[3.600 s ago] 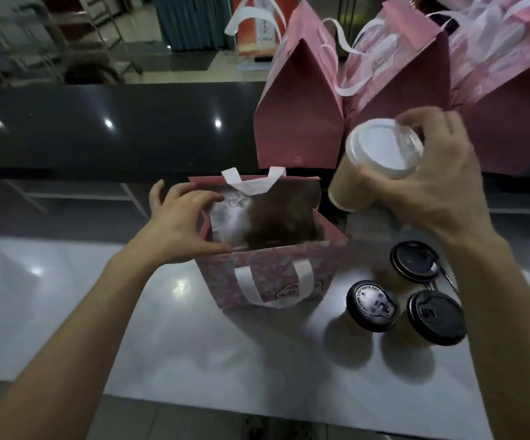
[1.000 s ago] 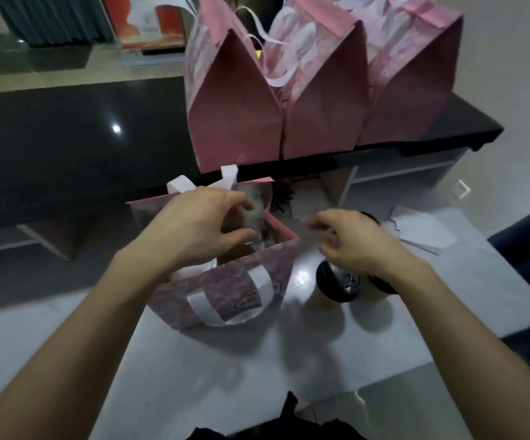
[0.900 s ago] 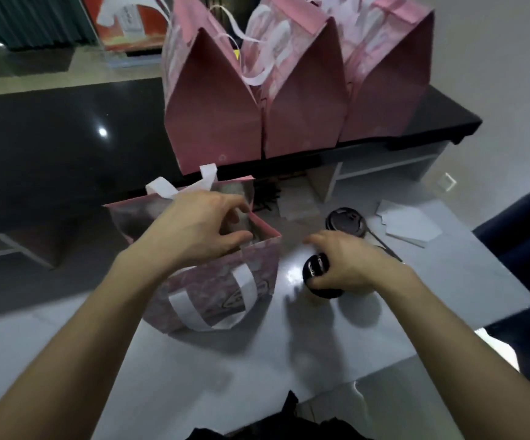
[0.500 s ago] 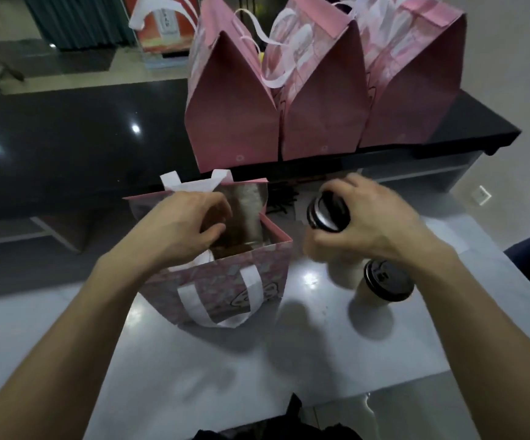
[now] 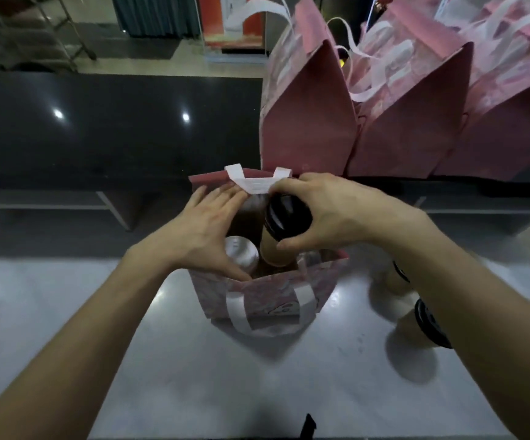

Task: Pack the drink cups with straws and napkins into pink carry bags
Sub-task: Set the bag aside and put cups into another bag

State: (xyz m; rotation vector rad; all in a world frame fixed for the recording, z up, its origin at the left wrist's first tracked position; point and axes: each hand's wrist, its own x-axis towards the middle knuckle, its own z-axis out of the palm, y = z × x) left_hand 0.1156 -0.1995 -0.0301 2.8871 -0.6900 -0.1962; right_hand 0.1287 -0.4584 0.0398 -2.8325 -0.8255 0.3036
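Observation:
An open pink carry bag (image 5: pixel 267 300) with white handles stands on the grey table (image 5: pixel 257 376). My right hand (image 5: pixel 330 214) grips a black-lidded drink cup (image 5: pixel 286 217) by its top, its lower half inside the bag's mouth. A white-lidded cup (image 5: pixel 241 254) sits in the bag's left side. My left hand (image 5: pixel 203 233) spreads the bag's mouth, fingers straight against the far wall and thumb on the near rim. Two more black-lidded cups (image 5: pixel 428 322) stand right of the bag, partly hidden by my right forearm.
Several closed pink bags (image 5: pixel 384 128) with white handles stand in a row on the black counter (image 5: pixel 98 128) behind the table. A shelf runs under that counter. A dark object (image 5: pixel 308 427) pokes up at the table's near edge.
My right hand has carried the black-lidded cup left from beside the bag into its mouth. My left hand has shifted on the rim, fingers straightened, holding the bag open.

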